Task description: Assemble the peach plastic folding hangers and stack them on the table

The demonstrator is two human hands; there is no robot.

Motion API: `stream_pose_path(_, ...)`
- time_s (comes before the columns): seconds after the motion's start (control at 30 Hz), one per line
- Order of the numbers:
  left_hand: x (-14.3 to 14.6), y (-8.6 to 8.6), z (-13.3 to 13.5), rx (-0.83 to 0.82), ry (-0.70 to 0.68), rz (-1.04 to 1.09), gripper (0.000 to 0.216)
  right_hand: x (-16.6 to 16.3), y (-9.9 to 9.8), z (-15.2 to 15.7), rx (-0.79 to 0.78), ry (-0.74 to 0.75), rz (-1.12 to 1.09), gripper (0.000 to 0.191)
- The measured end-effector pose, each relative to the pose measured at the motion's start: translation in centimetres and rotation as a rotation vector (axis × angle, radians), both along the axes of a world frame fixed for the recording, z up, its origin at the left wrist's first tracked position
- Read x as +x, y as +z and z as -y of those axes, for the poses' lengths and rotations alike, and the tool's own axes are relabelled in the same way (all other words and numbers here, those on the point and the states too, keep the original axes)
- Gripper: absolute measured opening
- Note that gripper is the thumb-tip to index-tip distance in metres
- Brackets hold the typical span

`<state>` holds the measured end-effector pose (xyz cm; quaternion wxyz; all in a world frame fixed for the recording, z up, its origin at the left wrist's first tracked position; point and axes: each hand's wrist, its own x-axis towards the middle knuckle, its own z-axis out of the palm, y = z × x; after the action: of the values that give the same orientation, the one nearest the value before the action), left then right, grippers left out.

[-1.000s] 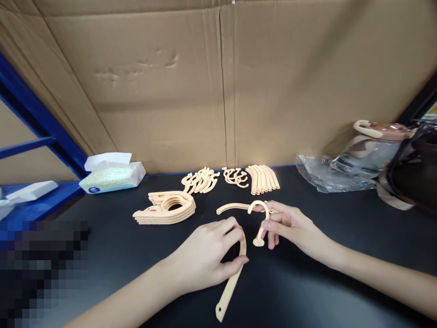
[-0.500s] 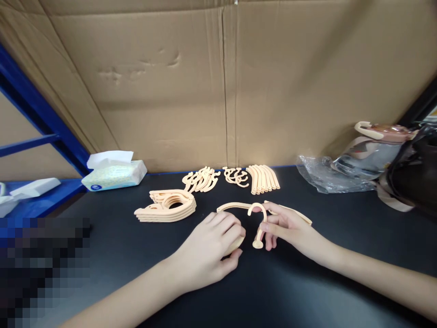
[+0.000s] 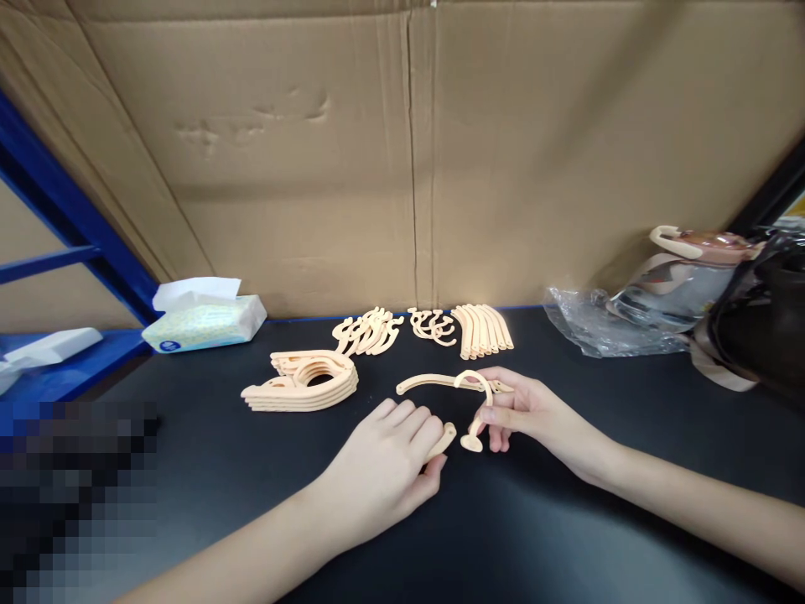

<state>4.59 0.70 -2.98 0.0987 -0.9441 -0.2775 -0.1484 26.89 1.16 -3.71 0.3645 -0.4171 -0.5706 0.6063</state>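
Note:
My left hand (image 3: 393, 449) is closed on a beige plastic hanger piece (image 3: 446, 439), most of it hidden under the fingers with one rounded, holed end poking out. In my right hand (image 3: 525, 411), thumb and fingers pinch a beige hanger hook (image 3: 489, 403), its curve up and its flat round base (image 3: 471, 443) pointing down toward that end. The base and the holed end are close but apart. Just behind the hook lies a curved hanger arm (image 3: 428, 381), its right part behind my right fingers; whether they touch it I cannot tell.
Stacked folded hangers (image 3: 302, 401) lie at left. Along the back are a pile of curved pieces (image 3: 371, 331), several loose hooks (image 3: 433, 325) and a row of hanger arms (image 3: 483, 331). A tissue pack (image 3: 207, 323) stands back left; clear plastic wrap (image 3: 584, 323) and a bottle (image 3: 667, 289) back right.
More of the left hand's piece now shows past the fingers. The hook has tilted, its base swinging slightly left and up. The arm end seen right of my right hand is now hidden.

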Motion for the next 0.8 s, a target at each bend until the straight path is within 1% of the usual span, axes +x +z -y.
stream_pose_path(0.07, -0.11, -0.05, -0.07, -0.026, -0.008, 0.034, 0.01, 0.08, 0.02, 0.03, -0.003, -0.013, -0.013, 0.051)
stream_pose_path(0.17, -0.39, -0.14, -0.2, -0.113, -0.058, 0.069, 0.009, 0.14, 0.12, 0.1, -0.004, -0.029, -0.027, 0.05)
stream_pose_path(0.27, -0.66, -0.2, -0.22, -0.207, -0.102, 0.063, 0.006, 0.13, 0.23, 0.16, -0.002, -0.016, -0.052, 0.044)
stream_pose_path(0.33, -0.74, -0.21, -0.19, -0.235, -0.111, 0.056, 0.005, 0.11, 0.28, 0.22, 0.0, -0.004, -0.064, 0.04)
stream_pose_path(0.47, -0.73, -0.15, -0.14, -0.244, -0.137, 0.072, 0.006, 0.04, 0.35, 0.39, 0.015, 0.014, -0.069, 0.039)
stream_pose_path(0.67, -0.76, -0.25, -0.17, -0.198, -0.164, 0.098, 0.007, -0.05, 0.29, 0.5, 0.018, 0.061, -0.096, 0.041)
stream_pose_path(0.8, -0.86, -0.39, -0.23, -0.177, -0.184, 0.082, 0.006, 0.02, 0.07, 0.53, 0.016, 0.095, -0.117, 0.038)
